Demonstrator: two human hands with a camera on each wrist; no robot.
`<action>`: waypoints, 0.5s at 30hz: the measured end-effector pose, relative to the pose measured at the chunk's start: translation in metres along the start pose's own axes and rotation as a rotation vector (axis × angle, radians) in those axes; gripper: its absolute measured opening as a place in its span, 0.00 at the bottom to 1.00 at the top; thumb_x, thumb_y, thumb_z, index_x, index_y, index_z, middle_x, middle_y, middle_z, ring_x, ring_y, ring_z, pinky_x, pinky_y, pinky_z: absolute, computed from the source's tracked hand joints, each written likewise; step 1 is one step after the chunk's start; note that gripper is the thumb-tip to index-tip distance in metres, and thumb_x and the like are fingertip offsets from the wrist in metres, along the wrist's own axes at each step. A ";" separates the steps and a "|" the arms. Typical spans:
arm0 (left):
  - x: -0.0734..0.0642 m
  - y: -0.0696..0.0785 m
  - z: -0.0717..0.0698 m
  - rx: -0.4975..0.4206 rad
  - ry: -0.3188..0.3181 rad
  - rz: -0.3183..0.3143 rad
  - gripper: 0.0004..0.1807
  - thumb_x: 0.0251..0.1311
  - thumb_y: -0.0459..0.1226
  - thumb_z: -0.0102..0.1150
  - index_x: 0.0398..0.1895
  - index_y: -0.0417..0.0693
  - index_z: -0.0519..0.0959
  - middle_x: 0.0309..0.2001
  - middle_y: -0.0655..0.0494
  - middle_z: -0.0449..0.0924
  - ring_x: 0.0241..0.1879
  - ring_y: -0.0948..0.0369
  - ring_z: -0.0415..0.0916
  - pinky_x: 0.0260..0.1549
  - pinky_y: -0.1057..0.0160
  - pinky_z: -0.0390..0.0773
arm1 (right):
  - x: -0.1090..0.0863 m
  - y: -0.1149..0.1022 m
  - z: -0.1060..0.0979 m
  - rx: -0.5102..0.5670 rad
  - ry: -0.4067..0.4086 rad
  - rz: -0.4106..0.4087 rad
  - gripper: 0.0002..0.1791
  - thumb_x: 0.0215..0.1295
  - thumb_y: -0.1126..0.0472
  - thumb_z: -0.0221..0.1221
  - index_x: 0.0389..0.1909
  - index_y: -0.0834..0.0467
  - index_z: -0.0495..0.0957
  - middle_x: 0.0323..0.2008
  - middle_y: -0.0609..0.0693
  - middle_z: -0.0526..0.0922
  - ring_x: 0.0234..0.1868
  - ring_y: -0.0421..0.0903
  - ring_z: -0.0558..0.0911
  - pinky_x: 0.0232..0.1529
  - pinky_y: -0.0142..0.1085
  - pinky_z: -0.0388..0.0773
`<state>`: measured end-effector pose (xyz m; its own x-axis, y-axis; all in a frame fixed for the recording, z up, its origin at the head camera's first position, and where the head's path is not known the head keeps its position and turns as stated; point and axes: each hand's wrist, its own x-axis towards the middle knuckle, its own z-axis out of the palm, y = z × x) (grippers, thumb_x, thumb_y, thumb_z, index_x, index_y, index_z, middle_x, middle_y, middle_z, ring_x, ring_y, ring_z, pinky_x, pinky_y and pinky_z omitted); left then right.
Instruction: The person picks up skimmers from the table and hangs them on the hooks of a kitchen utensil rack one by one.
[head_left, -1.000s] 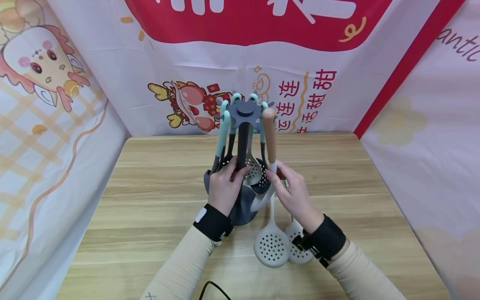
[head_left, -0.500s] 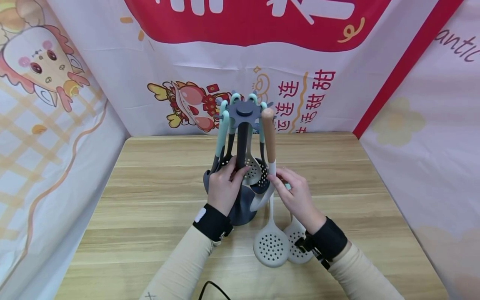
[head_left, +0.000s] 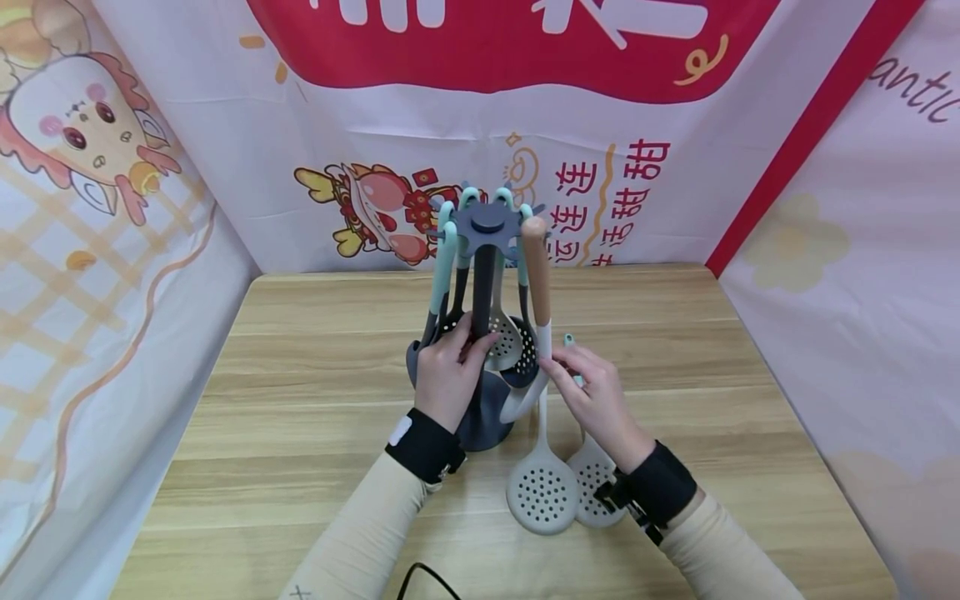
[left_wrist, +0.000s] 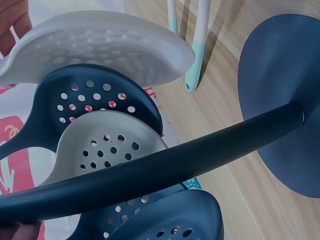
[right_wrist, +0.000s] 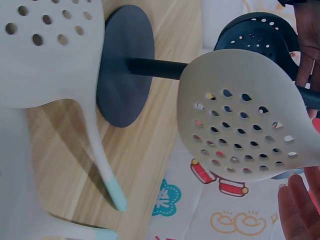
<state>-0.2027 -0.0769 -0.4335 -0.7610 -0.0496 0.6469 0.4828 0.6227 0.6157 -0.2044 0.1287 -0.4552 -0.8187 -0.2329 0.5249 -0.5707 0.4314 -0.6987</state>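
My left hand (head_left: 447, 371) grips the dark post (left_wrist: 150, 172) of a standing utensil rack, thumb and fingers round it. From the rack's hooked top (head_left: 491, 221) hang several utensils, among them a grey slotted skimmer (left_wrist: 107, 142) and dark ones with mint handles (head_left: 444, 267). Nearest my right hand (head_left: 596, 396) hangs a pale skimmer (right_wrist: 240, 115) with a wooden handle (head_left: 536, 271), its perforated head downward. The right fingertips are right at its white neck; in the right wrist view the fingers (right_wrist: 295, 200) lie extended beside it.
Two more pale skimmers lie on the wooden table, the left one (head_left: 543, 493) overlapping the right one (head_left: 596, 483); their handles end in mint. The rack's round dark base (right_wrist: 127, 65) stands beside them. A black cable (head_left: 427, 570) lies at the front, and printed cloth (head_left: 622, 117) hangs behind.
My right hand has shifted slightly right and down along the wooden-handled skimmer's neck, its fingers coming out from behind it. The left hand keeps its grip on the post.
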 end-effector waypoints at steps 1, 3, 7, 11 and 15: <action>0.000 0.000 0.000 0.000 0.000 -0.002 0.13 0.66 0.40 0.63 0.45 0.40 0.81 0.31 0.48 0.87 0.25 0.60 0.83 0.25 0.61 0.84 | -0.001 0.002 0.000 -0.004 0.002 0.001 0.06 0.67 0.66 0.61 0.41 0.60 0.85 0.38 0.53 0.87 0.36 0.41 0.83 0.36 0.30 0.83; 0.000 0.001 0.000 -0.002 0.000 -0.006 0.13 0.66 0.40 0.63 0.45 0.40 0.81 0.31 0.49 0.87 0.25 0.60 0.83 0.25 0.61 0.84 | -0.003 0.005 0.000 -0.012 0.007 0.004 0.06 0.67 0.66 0.61 0.41 0.61 0.85 0.39 0.53 0.87 0.37 0.44 0.84 0.38 0.31 0.83; 0.000 0.001 0.000 -0.005 0.000 -0.010 0.13 0.66 0.40 0.63 0.45 0.40 0.81 0.32 0.49 0.87 0.26 0.60 0.83 0.26 0.61 0.84 | -0.006 0.011 0.000 -0.024 0.006 0.028 0.08 0.69 0.65 0.60 0.43 0.61 0.85 0.39 0.54 0.87 0.39 0.46 0.85 0.40 0.32 0.84; 0.000 0.001 0.000 -0.003 -0.003 -0.011 0.13 0.66 0.41 0.62 0.45 0.40 0.81 0.31 0.48 0.87 0.25 0.60 0.83 0.25 0.61 0.84 | -0.009 0.018 -0.002 -0.016 -0.018 0.087 0.10 0.72 0.62 0.57 0.47 0.60 0.84 0.41 0.53 0.87 0.39 0.42 0.84 0.40 0.31 0.83; -0.001 0.000 0.000 0.000 -0.006 -0.012 0.13 0.66 0.41 0.62 0.45 0.40 0.81 0.31 0.48 0.86 0.25 0.60 0.82 0.24 0.61 0.83 | -0.013 0.026 -0.002 -0.008 -0.039 0.148 0.12 0.74 0.60 0.55 0.48 0.59 0.84 0.42 0.52 0.87 0.40 0.42 0.83 0.40 0.30 0.82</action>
<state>-0.2018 -0.0771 -0.4337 -0.7693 -0.0524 0.6367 0.4735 0.6223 0.6233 -0.2084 0.1449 -0.4791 -0.8957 -0.2003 0.3970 -0.4434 0.4705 -0.7629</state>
